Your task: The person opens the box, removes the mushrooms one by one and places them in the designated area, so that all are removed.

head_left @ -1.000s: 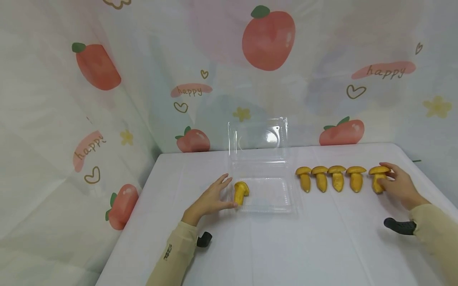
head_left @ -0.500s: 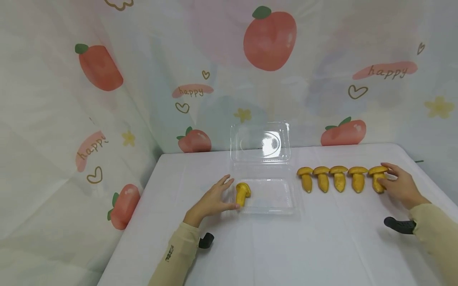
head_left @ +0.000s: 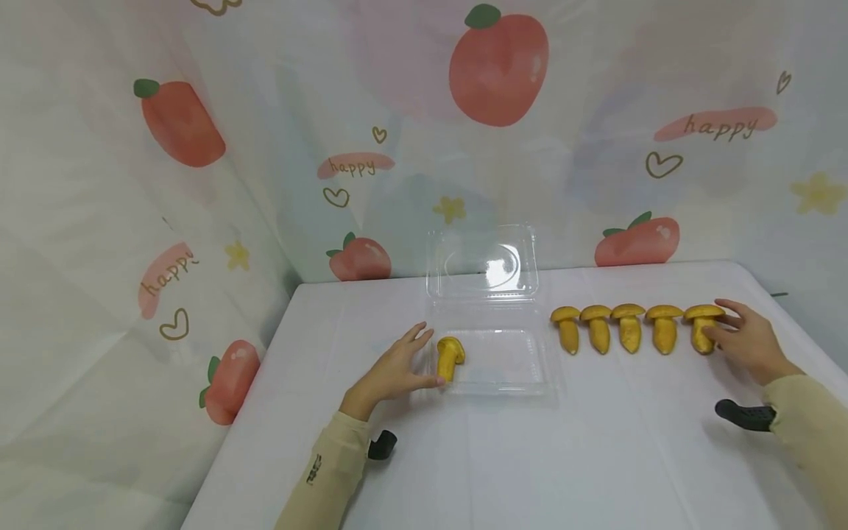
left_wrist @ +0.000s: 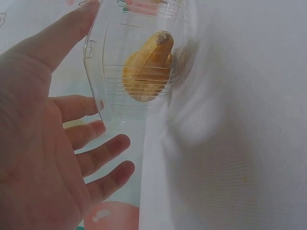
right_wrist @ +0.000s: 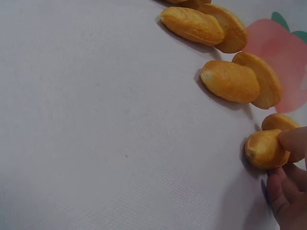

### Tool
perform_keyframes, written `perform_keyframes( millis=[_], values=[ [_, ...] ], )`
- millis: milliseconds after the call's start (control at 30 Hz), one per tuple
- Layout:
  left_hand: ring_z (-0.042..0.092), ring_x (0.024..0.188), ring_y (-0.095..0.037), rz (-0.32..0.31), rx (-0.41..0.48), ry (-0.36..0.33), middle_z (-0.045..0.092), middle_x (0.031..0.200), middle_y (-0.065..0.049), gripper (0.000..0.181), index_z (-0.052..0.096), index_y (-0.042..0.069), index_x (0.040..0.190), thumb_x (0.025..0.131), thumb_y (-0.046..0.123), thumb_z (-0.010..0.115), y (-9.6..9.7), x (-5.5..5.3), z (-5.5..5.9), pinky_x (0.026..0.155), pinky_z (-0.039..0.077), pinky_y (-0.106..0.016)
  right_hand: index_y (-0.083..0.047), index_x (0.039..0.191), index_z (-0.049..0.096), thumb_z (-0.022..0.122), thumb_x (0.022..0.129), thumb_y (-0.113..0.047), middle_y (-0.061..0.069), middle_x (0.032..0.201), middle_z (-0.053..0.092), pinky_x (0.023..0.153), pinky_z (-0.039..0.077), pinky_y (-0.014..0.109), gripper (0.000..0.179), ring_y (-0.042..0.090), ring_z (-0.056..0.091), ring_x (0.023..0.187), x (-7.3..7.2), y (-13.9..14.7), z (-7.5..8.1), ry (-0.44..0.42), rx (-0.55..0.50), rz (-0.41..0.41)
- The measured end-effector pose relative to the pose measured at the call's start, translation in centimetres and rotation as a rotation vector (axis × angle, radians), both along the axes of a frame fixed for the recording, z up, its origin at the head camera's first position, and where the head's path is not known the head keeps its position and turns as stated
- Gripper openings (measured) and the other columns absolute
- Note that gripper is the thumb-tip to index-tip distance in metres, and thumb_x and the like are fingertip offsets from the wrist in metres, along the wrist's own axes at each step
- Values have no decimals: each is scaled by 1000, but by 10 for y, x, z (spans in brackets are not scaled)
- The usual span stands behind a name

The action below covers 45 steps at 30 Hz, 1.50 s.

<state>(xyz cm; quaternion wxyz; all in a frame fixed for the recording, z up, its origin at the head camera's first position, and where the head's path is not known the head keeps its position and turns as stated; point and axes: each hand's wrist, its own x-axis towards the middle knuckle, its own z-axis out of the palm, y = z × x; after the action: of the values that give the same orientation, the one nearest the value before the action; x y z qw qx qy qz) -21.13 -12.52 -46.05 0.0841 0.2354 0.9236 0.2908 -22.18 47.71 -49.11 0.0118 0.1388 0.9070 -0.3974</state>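
A yellow king oyster-like mushroom (head_left: 704, 329) ends the row at the right, lying on the white tabletop. My right hand (head_left: 748, 342) pinches it from its right side; in the right wrist view a digit lies on the stem (right_wrist: 263, 152) and other fingertips curl beside it. Farther left, my left hand (head_left: 391, 372) rests at the left edge of an open clear plastic clamshell box (head_left: 497, 359), its fingers spread and fairly straight. Inside the box, at its left end, lies another yellow mushroom (head_left: 449, 359). The box looks tilted in the left wrist view.
Several more yellow mushrooms (head_left: 629, 327) form a row between the box and my right hand, caps away from me. The clear lid (head_left: 482, 263) stands up behind the box. A fruit-printed cloth (head_left: 397, 88) hangs behind the white table (head_left: 530, 456).
My right hand has eased slightly right relative to the rightmost mushroom, showing more of its cap. The left hand and the box have stayed nearly still; the head view has shifted a little.
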Motion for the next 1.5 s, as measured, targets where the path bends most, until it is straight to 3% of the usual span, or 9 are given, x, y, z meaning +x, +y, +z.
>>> perform_keyframes(
  millis=[133,333,567,867,1300,1500],
  values=[
    [27,155,-32,1,2,-2,21,170,-6,99,33,14,159,82,53,80,0,0,0,122,32,-56,5,158,4,50,105,-29,47,154,18,84,58,51,78,64,37,132,1,-2,4,0,-4,11],
    [27,155,-32,-1,-6,-5,21,170,-7,99,32,13,160,82,53,80,1,-2,1,122,32,-56,5,158,1,39,105,-48,47,155,11,103,39,72,84,61,35,131,4,-5,10,-26,-34,-4],
    [26,155,-34,-4,-14,-11,21,170,-9,98,33,13,159,83,52,79,1,-2,7,122,32,-57,5,158,1,36,105,-49,46,156,5,107,34,74,84,63,30,132,5,-6,13,-42,-54,-28],
    [26,156,-32,2,-10,-7,22,170,-6,98,33,12,159,82,52,79,2,-2,4,122,32,-56,5,159,7,37,106,-44,43,158,7,110,30,75,78,64,23,135,7,-5,14,-8,-22,-49],
    [26,156,-31,8,-12,-1,23,170,-7,99,34,12,159,81,53,80,2,-1,3,122,33,-55,4,159,11,36,107,-42,41,159,9,108,33,75,73,62,26,135,6,-9,22,29,17,-83],
    [25,156,-30,10,-22,-8,22,170,-7,100,33,12,159,81,52,80,3,-2,1,123,32,-55,4,159,14,37,108,-40,41,159,11,107,33,75,71,61,24,135,7,-21,32,67,37,-60]
  ],
)
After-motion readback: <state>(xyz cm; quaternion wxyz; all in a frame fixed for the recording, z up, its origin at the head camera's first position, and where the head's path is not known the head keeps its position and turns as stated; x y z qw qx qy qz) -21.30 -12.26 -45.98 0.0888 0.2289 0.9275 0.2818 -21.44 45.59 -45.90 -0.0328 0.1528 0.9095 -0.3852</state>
